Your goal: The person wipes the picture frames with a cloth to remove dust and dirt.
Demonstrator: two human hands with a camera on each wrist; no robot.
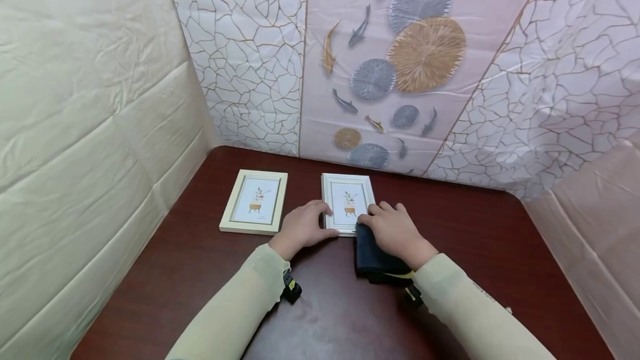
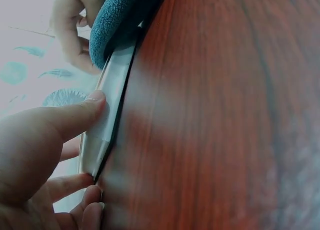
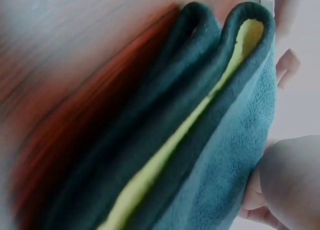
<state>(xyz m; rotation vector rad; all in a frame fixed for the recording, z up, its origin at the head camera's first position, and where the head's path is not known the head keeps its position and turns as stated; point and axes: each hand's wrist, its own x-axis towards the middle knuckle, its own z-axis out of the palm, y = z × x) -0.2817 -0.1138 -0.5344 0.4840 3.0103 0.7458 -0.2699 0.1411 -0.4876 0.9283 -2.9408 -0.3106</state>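
A white picture frame with a potted-plant print lies face up on the table. My left hand holds it at the lower left, with the thumb along the bottom edge and fingers at the left side; the left wrist view shows the thumb pressed on the frame's side. In my right hand is a folded dark teal cloth, gripped over the frame's lower right corner. Yellow lining shows between the cloth's folds in the right wrist view. Part of the cloth is hidden under the right hand.
A cream picture frame with a similar print lies to the left of the left hand. The dark red-brown table meets a patterned wall covering at the back. Dark wrist devices sit at both cuffs.
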